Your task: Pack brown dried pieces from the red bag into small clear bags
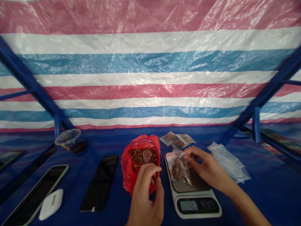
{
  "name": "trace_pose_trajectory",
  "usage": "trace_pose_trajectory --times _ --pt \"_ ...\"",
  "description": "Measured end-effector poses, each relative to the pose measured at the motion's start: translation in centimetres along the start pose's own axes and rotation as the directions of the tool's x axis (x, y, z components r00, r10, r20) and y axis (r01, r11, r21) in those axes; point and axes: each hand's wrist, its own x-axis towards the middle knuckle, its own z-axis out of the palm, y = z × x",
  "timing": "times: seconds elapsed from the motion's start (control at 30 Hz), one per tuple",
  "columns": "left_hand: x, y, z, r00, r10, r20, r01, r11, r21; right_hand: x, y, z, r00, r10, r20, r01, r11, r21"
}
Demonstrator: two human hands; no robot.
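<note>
My left hand (146,191) is closed in a pinch at the front rim of a red plastic bag (128,169) full of brown nuts, with a small clear cup (147,156) standing in them. What the pinch holds is too small to name. My right hand (207,168) grips the top of a small clear bag of nuts (180,169) that rests on the white kitchen scale (195,204), whose display is lit.
Filled small bags (176,140) lie behind the scale; a pile of empty clear bags (229,161) lies to its right. Two phones (100,182) (37,194), a white case (51,204) and a lidded cup (70,141) lie on the blue table at left. Striped tarp hangs behind.
</note>
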Motion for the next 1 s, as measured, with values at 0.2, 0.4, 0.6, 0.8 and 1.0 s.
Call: trace_pose_trajectory --times 0.2,0.4,0.6,0.8,1.0 --pt "-2.8 -0.3 3.3 0.85 -0.527 -0.002 0.502 0.81 -0.305 0.9 -5.2 4.6 0.998 -0.046 0.045 0.034 0.971 0.236" --pt "-2.1 -0.8 2.7 0.67 -0.692 0.27 0.664 0.396 -0.634 2.8 -7.3 9.7 0.994 0.11 -0.012 -0.098 0.93 0.354" --pt "-2.0 -1.8 2.3 0.601 -0.705 0.376 0.713 0.261 -0.651 3.1 -7.8 10.5 0.99 0.136 0.039 -0.142 0.946 0.292" --pt "-2.3 -3.8 1.7 0.576 -0.715 0.396 0.724 0.222 -0.653 2.7 -7.9 11.1 0.987 0.14 0.075 -0.156 0.939 0.306" --pt "-2.4 -4.7 0.5 0.571 -0.66 0.488 0.754 0.187 -0.63 2.7 -7.6 11.3 0.985 0.156 0.079 -0.173 0.938 0.301"
